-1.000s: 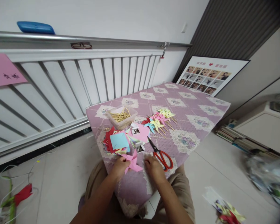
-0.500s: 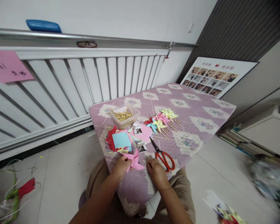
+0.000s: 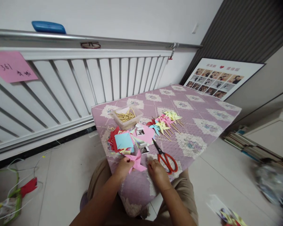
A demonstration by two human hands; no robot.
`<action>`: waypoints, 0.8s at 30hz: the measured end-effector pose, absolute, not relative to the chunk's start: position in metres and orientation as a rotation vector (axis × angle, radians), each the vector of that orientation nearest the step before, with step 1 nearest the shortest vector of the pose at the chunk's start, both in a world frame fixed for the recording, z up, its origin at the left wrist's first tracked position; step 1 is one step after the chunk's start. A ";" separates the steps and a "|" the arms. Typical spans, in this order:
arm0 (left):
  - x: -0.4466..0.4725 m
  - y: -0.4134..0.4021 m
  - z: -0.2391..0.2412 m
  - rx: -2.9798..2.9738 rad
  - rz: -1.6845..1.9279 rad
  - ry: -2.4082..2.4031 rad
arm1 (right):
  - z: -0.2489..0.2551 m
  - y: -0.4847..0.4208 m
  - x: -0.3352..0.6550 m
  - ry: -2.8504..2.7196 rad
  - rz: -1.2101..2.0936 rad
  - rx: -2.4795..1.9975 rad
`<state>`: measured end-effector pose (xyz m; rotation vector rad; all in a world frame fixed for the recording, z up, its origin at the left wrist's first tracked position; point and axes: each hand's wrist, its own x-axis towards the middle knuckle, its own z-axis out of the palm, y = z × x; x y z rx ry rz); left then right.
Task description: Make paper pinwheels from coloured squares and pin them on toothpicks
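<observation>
A pink paper pinwheel (image 3: 137, 163) with folded blades is pinched at its left side by my left hand (image 3: 125, 168). My right hand (image 3: 157, 172) is closed over the tablecloth, just left of the scissors (image 3: 166, 159) with red handles. What its fingers hold, if anything, is hidden. Beyond my left hand lies a stack of coloured paper squares (image 3: 124, 140), a light blue one on top. Two small white boxes (image 3: 144, 148) with dark contents stand close to a pink sheet (image 3: 149, 134). Finished pinwheels on sticks (image 3: 166, 121) lie in a pile farther back.
A clear plastic tub (image 3: 127, 121) of wooden sticks and a small round dish (image 3: 111, 127) stand at the table's left. The floral tablecloth (image 3: 191, 125) covers the table, which meets a white radiator (image 3: 103, 78). A photo board (image 3: 223, 78) leans at the far right end.
The view has shifted slightly, so the surroundings sit a little farther right. My left hand keeps its hold on the pink pinwheel, and my right hand stays closed beside the scissors.
</observation>
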<state>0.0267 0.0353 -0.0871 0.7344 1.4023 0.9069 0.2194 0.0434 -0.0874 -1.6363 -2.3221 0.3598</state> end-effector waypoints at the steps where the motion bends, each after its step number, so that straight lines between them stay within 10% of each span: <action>1: 0.027 0.035 -0.086 0.730 0.916 1.397 | -0.087 0.044 0.219 -2.326 0.364 -1.636; 24: 0.027 0.037 -0.087 0.739 0.887 1.437 | -0.074 0.048 0.219 -1.950 0.580 -1.547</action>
